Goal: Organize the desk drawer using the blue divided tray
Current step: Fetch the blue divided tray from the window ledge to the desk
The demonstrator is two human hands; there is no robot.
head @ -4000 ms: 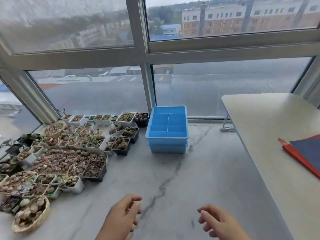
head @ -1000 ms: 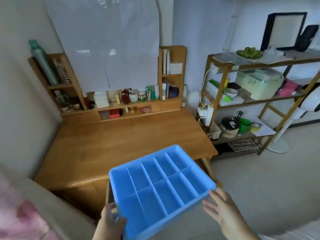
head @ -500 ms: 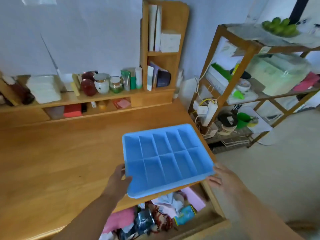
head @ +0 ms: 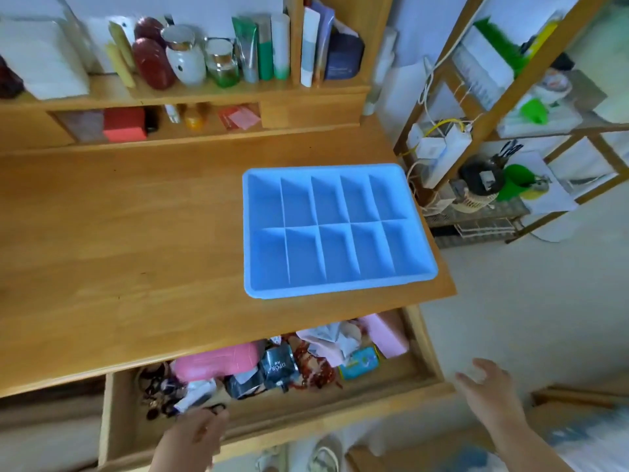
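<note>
Ten empty compartments in our blue divided tray [head: 337, 229] on the counter [head: 119, 233]; both hands, left [head: 195, 436] and right [head: 488, 386], relaxed and holding nothing, over the cluttered drawer [head: 272, 413].

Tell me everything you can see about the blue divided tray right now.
The blue divided tray looks like light blue plastic, rectangular with rounded corners and a raised rim. Thin partitions split it into ten compartments, two rows of five, all empty. It sits flat and upright on the wooden desk, near the right front corner, just behind the open drawer. Neither hand touches it; nothing rests on it.
</note>
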